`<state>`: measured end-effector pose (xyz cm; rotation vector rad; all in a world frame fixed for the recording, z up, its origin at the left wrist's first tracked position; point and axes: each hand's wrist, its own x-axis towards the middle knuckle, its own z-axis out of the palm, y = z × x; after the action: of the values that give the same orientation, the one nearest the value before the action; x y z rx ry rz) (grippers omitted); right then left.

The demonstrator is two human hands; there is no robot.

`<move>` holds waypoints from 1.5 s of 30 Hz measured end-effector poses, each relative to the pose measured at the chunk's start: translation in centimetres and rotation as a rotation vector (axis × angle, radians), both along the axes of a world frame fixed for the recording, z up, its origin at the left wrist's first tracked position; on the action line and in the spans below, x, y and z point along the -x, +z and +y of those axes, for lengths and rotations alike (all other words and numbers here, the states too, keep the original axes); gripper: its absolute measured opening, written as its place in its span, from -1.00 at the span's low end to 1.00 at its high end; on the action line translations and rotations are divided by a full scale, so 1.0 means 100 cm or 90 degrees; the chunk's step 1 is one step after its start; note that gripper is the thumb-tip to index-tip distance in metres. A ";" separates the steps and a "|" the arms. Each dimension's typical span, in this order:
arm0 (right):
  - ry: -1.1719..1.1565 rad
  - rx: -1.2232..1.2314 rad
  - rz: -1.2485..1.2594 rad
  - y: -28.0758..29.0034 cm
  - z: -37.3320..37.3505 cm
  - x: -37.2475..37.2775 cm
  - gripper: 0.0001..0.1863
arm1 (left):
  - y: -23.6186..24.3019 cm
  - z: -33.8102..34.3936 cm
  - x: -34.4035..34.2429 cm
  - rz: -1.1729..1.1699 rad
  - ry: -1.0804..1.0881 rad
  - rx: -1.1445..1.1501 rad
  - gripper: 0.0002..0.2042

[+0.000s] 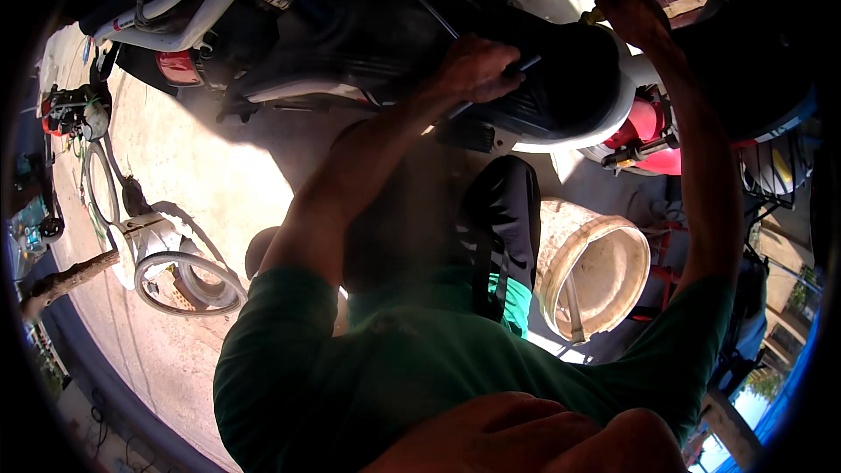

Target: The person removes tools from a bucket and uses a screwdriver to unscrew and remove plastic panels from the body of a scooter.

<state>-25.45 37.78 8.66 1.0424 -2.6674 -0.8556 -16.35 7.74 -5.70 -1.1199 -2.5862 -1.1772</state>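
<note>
Our left hand [480, 68] is wrapped round a rod [531, 62]; can't tell our right hand [632, 14]'s grip. We'd move slowly, knuckles clear of the black bodywork [569, 92] beside the left.

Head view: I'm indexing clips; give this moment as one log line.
left hand: closed on slim rod | right hand: at yellow item, grip unclear | vehicle: dark motorbike | nearby: pale bucket

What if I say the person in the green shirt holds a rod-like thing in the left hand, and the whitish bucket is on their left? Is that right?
Not quite: in the head view the whitish bucket is on the person's right. The left hand does hold a rod-like thing.
</note>
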 end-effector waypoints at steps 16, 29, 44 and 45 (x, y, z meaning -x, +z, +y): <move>0.033 -0.013 0.034 -0.016 0.012 0.003 -0.88 | 0.004 0.001 0.000 -0.047 0.000 0.064 -0.69; -0.036 -0.015 0.025 -0.012 0.003 -0.006 -0.88 | 0.001 0.002 0.001 -0.018 0.002 0.056 -0.69; -0.081 0.036 -0.002 -0.009 0.001 -0.006 -0.84 | 0.003 0.002 0.001 -0.013 0.008 0.046 -0.70; -0.045 0.005 0.016 -0.007 0.000 -0.006 -0.84 | 0.003 0.002 0.001 -0.016 0.001 0.037 -0.70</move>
<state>-24.80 37.78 7.92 0.9339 -2.6991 -0.8647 -16.44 7.90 -5.36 -1.1213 -2.6557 -1.1297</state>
